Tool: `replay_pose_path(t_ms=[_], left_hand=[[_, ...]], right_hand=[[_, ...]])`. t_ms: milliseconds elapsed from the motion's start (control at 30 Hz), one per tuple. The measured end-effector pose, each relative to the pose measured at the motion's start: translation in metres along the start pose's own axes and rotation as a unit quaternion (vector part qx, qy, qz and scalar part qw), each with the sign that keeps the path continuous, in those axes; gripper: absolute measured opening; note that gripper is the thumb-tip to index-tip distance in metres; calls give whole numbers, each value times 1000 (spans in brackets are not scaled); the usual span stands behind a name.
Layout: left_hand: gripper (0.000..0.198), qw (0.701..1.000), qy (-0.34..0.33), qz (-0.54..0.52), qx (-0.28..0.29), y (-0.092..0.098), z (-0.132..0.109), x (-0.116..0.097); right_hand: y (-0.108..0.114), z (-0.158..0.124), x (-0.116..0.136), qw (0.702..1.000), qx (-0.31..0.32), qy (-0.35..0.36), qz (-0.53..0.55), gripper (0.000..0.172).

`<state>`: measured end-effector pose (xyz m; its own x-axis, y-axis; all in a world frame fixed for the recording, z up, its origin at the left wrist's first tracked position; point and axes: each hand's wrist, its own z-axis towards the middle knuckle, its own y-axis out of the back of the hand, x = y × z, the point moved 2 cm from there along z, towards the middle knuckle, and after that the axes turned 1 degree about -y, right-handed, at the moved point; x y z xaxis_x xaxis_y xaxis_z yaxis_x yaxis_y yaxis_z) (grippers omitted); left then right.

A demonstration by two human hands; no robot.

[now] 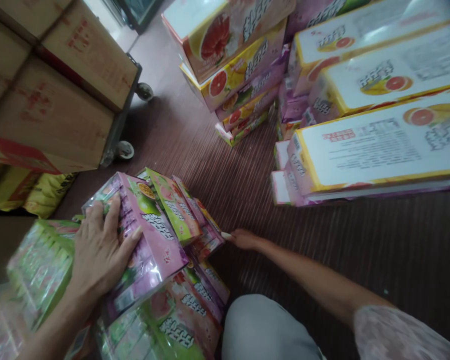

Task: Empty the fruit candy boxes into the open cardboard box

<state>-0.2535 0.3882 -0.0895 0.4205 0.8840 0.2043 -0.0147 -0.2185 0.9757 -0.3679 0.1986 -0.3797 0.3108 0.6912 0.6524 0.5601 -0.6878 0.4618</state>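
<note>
My left hand (101,245) lies with fingers spread on the clear-wrapped top of a pink-purple fruit-print box (150,225). This box tops a tilted stack of similar boxes, among them a green and pink one (174,205). My right hand (243,239) reaches low to the stack's far right side. Its fingers are bent at the corner of a lower purple box (209,241), with one fingertip against the edge; the rest of the grip is partly hidden. Nearer me in the stack stands a green and orange box (183,315).
Cardboard cartons (52,100) ride on a wheeled trolley (125,100) at upper left. More fruit-print boxes are piled at upper middle (232,70) and right (378,145). Yellow packets (45,192) and a green wrapped box (41,270) lie left. My knee (266,325) is below.
</note>
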Motion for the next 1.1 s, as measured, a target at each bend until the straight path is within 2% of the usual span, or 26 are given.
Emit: replay_pose_path(t_ms=[100, 200, 267, 367, 467, 533, 600, 667, 767, 833, 900, 967, 1033, 1100], left_hand=[[97, 1000, -3, -5, -2, -1, -2, 1], [96, 1000, -10, -8, -4, -1, -3, 3], [94, 1000, -15, -7, -8, -2, -4, 5], [90, 1000, -26, -8, -11, -6, -4, 10], [81, 998, -47, -13, -29, -13, -6, 17], [76, 997, -53, -13, -49, -17, -9, 21], [74, 996, -56, -12, -62, -21, -12, 24], [72, 996, -58, -12, -69, -24, -15, 23], [71, 995, -65, -11, -78, -24, -16, 18], [73, 994, -71, -9, -80, -23, -14, 13], [76, 995, -72, -7, -69, -20, -12, 9], [79, 997, -59, -7, -56, -18, -11, 7], [82, 998, -44, -5, -46, -17, -9, 6], [84, 999, -32, -5, -37, -16, -9, 6]], right_hand=[[2, -26, -23, 1000, 27, -15, 0, 33], [35, -10, -18, 1000, -12, -14, 12, 36], [66, 17, 4, 997, -67, -1, 25, 39], [111, 66, 51, 991, -130, 9, 41, 40], [140, 105, 88, 988, -143, 20, 46, 38], [143, 116, 98, 990, -123, 40, 46, 35], [132, 112, 95, 993, -93, 63, 47, 32], [109, 92, 81, 994, -60, 80, 50, 31], [71, 48, 51, 995, -22, 82, 58, 32], [59, 24, 34, 996, -18, 60, 61, 31], [64, 13, 29, 997, -42, 29, 64, 32], [87, 19, 40, 993, -92, 13, 73, 38], [117, 36, 66, 985, -144, 21, 88, 46], [143, 56, 98, 981, -162, 45, 97, 43]])
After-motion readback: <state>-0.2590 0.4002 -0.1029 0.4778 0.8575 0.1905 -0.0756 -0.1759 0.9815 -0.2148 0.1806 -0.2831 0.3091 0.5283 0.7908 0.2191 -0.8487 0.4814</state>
